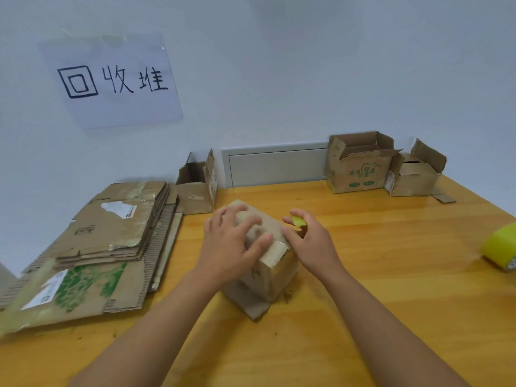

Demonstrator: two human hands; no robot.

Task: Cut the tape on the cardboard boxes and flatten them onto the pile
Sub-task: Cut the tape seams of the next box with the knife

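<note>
1. This looks like a plain work room set up for sorting old cardboard.
2. A paper sign with hand-drawn writing is taped to the bare white wall.
3. A pile of flat cardboard lies under the sign.
4. Open boxes wait at the back of the wooden table.
5. A yellow tape roll sits at the table's right side.

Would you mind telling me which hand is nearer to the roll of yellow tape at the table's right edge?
Right. The right hand is beside the small box, on the side facing the tape roll; the left hand rests on top, farther away.
</note>
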